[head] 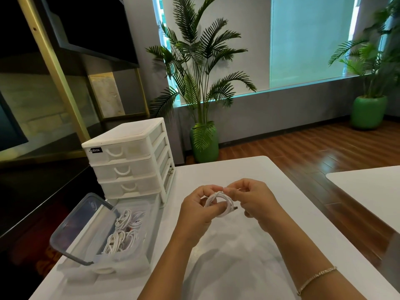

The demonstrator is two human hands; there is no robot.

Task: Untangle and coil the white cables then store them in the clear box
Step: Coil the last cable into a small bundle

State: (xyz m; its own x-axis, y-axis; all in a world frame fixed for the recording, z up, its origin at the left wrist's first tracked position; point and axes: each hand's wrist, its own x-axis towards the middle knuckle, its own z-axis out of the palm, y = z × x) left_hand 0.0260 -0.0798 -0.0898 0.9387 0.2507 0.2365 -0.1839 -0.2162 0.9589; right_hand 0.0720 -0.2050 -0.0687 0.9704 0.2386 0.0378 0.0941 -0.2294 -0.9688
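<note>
A thin bracelet (317, 279) sits on my right wrist, nearest to me. Above the white counter (249, 256) my left hand (195, 207) and right hand (256, 201) both hold one coiled white cable (218, 202): left fingers curled round the ring's near side, right fingers pinching its top edge. To my left on the counter lies the clear box (121, 234), lid (80, 226) tipped open, more white cables (124, 233) inside. Behind it stands a white drawer unit (129, 159). Farther off, potted palms (203, 83) by the window.
</note>
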